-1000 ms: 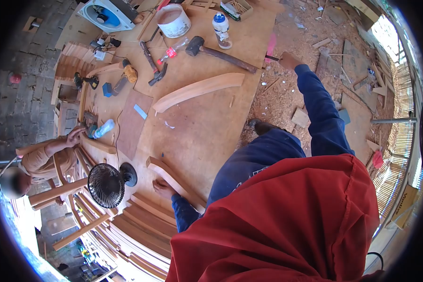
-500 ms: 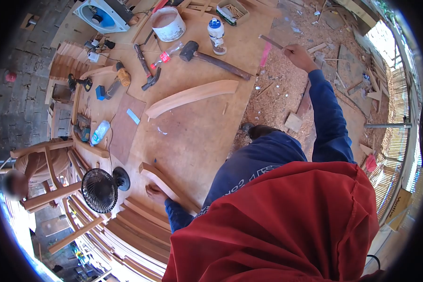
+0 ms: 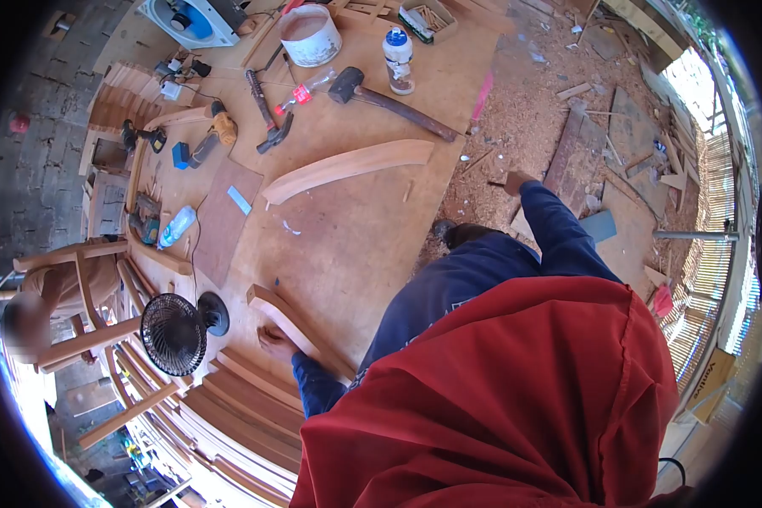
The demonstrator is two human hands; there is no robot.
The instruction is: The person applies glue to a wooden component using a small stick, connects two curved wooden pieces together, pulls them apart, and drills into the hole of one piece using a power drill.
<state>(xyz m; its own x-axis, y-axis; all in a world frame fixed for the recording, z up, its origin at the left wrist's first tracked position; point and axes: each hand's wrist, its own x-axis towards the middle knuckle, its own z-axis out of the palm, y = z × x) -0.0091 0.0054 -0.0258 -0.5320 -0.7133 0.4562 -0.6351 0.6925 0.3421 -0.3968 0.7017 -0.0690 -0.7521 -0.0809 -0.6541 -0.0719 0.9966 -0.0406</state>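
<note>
My left hand (image 3: 277, 341) is closed against the side of a short curved wooden piece (image 3: 300, 328) near the table's front edge. Its fingers are partly hidden, but they appear to grip the wood. Out past the table's right edge, above the shavings, my right hand (image 3: 515, 183) is closed on a thin, dark, flat strip (image 3: 496, 184). Only a short end of that strip shows, and its kind is unclear. A longer curved wooden piece (image 3: 347, 171) lies mid-table, apart from both hands.
A mallet (image 3: 398, 108), claw hammer (image 3: 271, 118), white bucket (image 3: 311, 38) and bottle (image 3: 398, 63) stand or lie toward the back. A black fan (image 3: 176, 333) and stacked curved wood (image 3: 254, 398) are at left, near another person (image 3: 80, 284). Scraps litter the right-hand ground.
My right hand has drawn back toward my body with the strip, which now points differently and looks shorter. My left hand stays by the short curved wooden piece.
</note>
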